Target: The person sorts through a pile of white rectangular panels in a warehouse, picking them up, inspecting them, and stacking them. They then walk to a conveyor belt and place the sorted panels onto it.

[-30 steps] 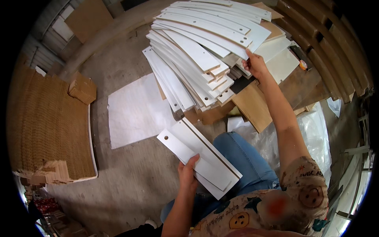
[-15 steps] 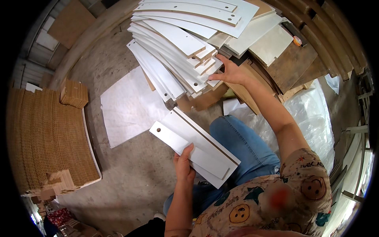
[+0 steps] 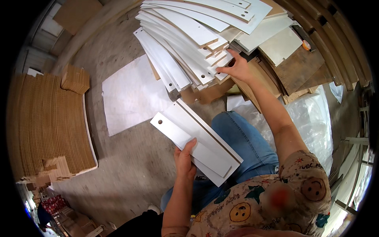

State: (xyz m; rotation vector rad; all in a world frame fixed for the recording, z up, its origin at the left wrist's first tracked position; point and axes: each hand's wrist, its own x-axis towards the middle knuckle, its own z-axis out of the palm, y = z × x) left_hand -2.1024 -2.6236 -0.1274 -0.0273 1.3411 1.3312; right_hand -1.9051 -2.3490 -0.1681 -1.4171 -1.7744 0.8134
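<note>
My left hand [image 3: 184, 160] is closed on two white boards laid one on the other over my lap. On top lies the narrow board [image 3: 173, 132], with a round hole near its far end; my thumb presses on it. Beneath it is a wider board [image 3: 193, 126] with a dark groove along one edge. My right hand [image 3: 240, 70] reaches forward to a fanned pile of white boards [image 3: 179, 25]. Its thumb and fingers span the near end of one white board [image 3: 224, 59] in that pile, touching its edges. The fingertips are partly hidden.
A flat white sheet [image 3: 134, 94] lies on the concrete floor left of the pile. Stacked cardboard [image 3: 51, 126] stands at far left. Brown panels [image 3: 300, 69] and clear plastic wrapping [image 3: 310, 122] are on the right. An orange tape roll [image 3: 306, 45] sits on the panels.
The view has shifted slightly, moving the pile a little right and up in the picture. Both hands keep about the same place on their boards.
</note>
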